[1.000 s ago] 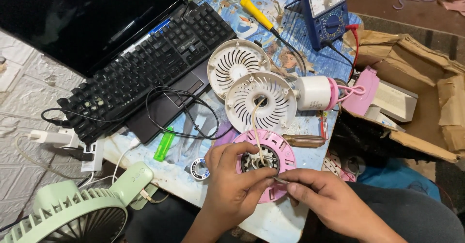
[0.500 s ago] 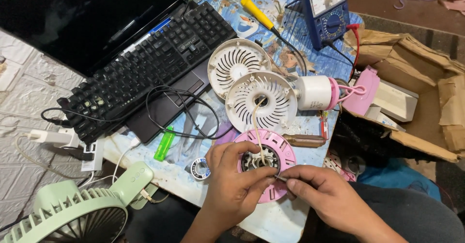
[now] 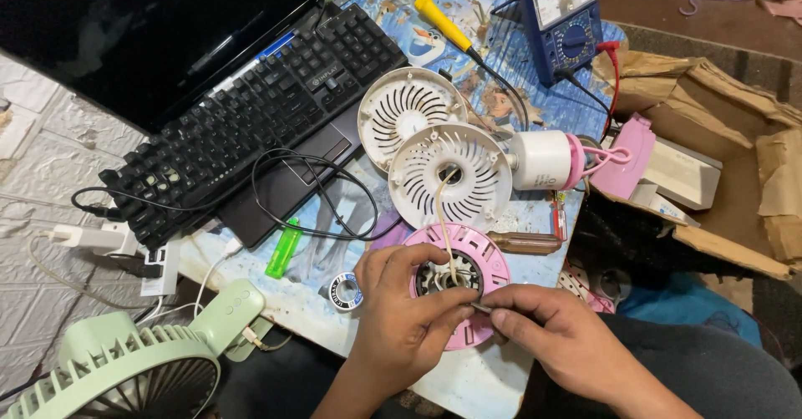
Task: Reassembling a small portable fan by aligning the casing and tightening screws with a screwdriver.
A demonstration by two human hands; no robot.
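Note:
A pink round fan part (image 3: 484,256) with a metal motor core in its middle lies on the small table's near edge. My left hand (image 3: 401,319) rests over its near left side, thumb and fingers curled. My right hand (image 3: 551,335) meets it from the right. The fingertips of both hands pinch a small thin metal piece (image 3: 480,307) just in front of the motor. A cream wire (image 3: 443,218) runs from the motor up to a white fan grille (image 3: 451,177).
A second white grille (image 3: 405,110), a white-and-pink fan body (image 3: 547,160), a black keyboard (image 3: 251,114) on a laptop, a blue multimeter (image 3: 564,18), a yellow-handled screwdriver (image 3: 443,22), a green lighter (image 3: 282,250), a solder reel (image 3: 344,291), a green desk fan (image 3: 125,369), a cardboard box (image 3: 735,152).

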